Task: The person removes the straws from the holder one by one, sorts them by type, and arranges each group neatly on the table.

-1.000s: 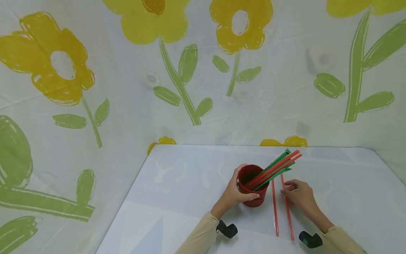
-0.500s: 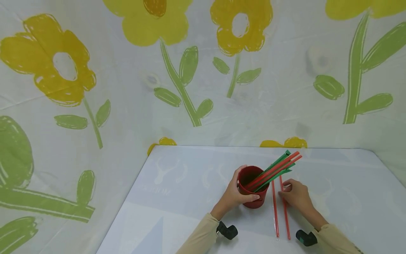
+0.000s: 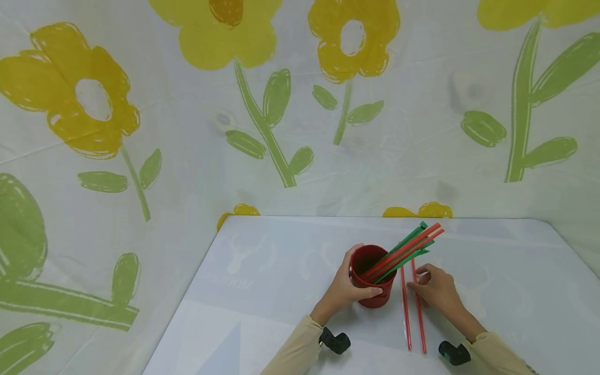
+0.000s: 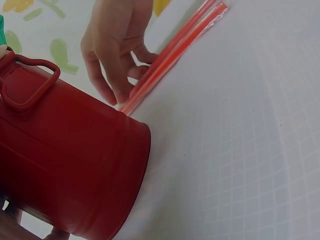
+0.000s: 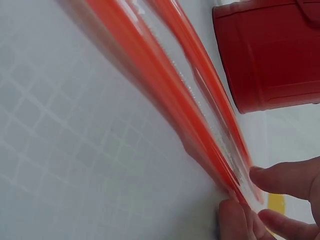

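My left hand [image 3: 341,287] grips a red cup [image 3: 378,298] round its side, thumb across the front. The cup tilts, with several red and green straws [image 3: 409,250] leaning out to the right. In the left wrist view a small loop handle [image 4: 30,106] shows on its wall. Two red straws in clear wrap lie side by side on the table, right of the cup. With thumb and fingers, my right hand [image 3: 439,289] pinches the right straw [image 3: 421,328]. One of its fingertips [image 5: 257,175] is close to the left straw [image 3: 406,320].
The white table [image 3: 225,323] has faint printed patterns and ends at a back edge. A white curtain [image 3: 412,156] with yellow flowers hangs behind and to the left. Black wrist devices, left [image 3: 336,341] and right [image 3: 454,353], sit at the sleeves.
My right hand has moved a little left, and the right straw has shifted left with it, closer to the other one. My left hand and the cup stay in place.
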A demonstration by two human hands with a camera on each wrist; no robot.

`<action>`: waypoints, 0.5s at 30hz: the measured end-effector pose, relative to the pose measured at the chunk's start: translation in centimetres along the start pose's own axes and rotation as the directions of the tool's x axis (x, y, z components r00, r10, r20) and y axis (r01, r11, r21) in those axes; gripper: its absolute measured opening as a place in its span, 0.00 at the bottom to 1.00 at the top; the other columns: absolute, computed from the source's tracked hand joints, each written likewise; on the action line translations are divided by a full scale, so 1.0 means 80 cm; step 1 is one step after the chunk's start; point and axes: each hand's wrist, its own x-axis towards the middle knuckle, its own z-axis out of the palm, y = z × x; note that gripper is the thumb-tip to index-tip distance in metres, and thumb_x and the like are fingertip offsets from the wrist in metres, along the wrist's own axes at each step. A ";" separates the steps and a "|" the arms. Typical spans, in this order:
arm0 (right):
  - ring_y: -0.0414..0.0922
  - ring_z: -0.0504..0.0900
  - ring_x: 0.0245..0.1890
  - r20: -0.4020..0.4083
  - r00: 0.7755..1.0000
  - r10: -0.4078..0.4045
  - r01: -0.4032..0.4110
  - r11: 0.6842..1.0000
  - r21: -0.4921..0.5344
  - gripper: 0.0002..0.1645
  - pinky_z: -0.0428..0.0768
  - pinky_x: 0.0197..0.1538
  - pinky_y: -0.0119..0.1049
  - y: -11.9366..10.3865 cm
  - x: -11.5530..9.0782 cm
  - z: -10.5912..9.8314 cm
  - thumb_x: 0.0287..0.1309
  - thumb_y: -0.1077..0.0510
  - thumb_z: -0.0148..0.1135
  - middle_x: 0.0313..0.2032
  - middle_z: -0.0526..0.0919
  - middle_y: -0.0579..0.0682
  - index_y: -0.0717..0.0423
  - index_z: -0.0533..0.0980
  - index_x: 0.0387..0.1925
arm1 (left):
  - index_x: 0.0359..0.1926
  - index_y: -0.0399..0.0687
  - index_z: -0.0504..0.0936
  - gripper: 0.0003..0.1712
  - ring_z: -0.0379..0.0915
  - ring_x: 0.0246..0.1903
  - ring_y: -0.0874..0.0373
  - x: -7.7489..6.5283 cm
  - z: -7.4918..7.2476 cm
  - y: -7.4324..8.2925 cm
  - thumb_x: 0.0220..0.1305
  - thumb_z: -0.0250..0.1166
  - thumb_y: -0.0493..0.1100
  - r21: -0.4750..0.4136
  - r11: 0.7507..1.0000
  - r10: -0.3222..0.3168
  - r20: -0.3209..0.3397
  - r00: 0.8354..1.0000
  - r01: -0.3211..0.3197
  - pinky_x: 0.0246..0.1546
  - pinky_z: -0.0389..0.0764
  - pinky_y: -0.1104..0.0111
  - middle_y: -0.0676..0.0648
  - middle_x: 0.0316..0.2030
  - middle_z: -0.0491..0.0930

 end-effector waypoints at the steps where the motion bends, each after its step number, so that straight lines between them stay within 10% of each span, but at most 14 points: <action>1: 0.43 0.73 0.17 0.004 1.000 -0.002 0.002 1.000 0.005 0.26 0.74 0.20 0.34 0.000 -0.001 -0.001 0.49 0.60 0.70 0.28 0.76 0.56 0.72 0.71 0.45 | 0.70 0.45 0.52 0.50 0.59 0.61 0.38 0.000 0.000 0.000 0.49 0.71 0.36 0.000 1.000 -0.001 -0.001 1.000 0.001 0.53 0.73 0.64 0.38 0.62 0.64; 15: 0.44 0.77 0.25 0.014 0.995 -0.101 0.101 0.994 0.051 0.22 0.77 0.21 0.34 0.003 -0.009 -0.025 0.53 0.61 0.67 0.32 0.79 0.55 0.69 0.72 0.47 | 0.70 0.54 0.52 0.50 0.60 0.61 0.42 0.000 -0.001 -0.004 0.50 0.72 0.42 -0.007 1.000 -0.010 -0.001 1.000 0.010 0.51 0.74 0.66 0.41 0.63 0.64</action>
